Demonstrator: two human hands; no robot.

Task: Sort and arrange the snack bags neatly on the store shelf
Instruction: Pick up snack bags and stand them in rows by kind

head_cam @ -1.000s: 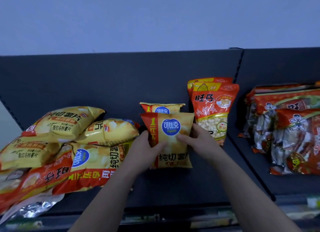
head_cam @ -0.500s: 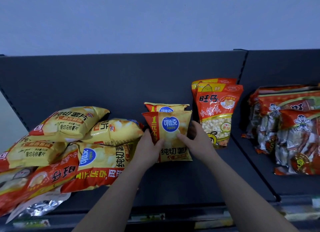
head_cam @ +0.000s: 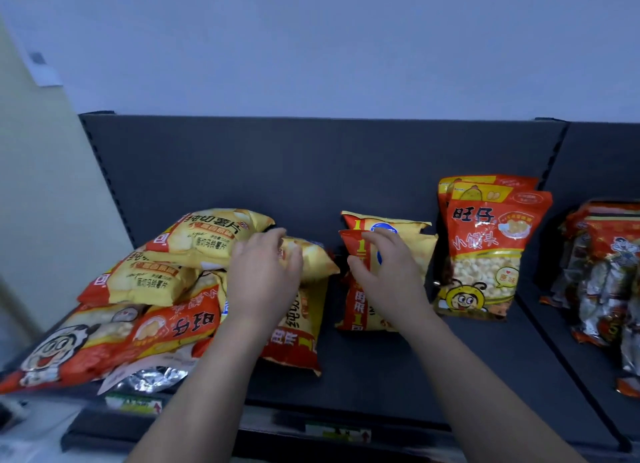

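Observation:
Two yellow-and-red chip bags stand upright mid-shelf, one (head_cam: 356,310) in front of the other (head_cam: 398,220). My right hand (head_cam: 388,275) is in front of the front bag with fingers loosely curved, touching its face without a clear grip. My left hand (head_cam: 263,279) lies with spread fingers on a small yellow chip bag (head_cam: 318,262) at the right edge of a jumbled pile. Under that hand a larger chip bag (head_cam: 298,338) lies flat on its side.
The pile on the left holds more yellow chip bags (head_cam: 207,237) and red puff bags (head_cam: 180,324). Two red puff-ball bags (head_cam: 485,248) stand right of the chip bags. Red bags (head_cam: 595,275) fill the neighbouring bay. The dark shelf (head_cam: 381,376) has a back panel.
My left hand left the standing chip bag and moved left onto the small yellow bag in the pile. My right hand loosened on the standing bag. The view shifted left.

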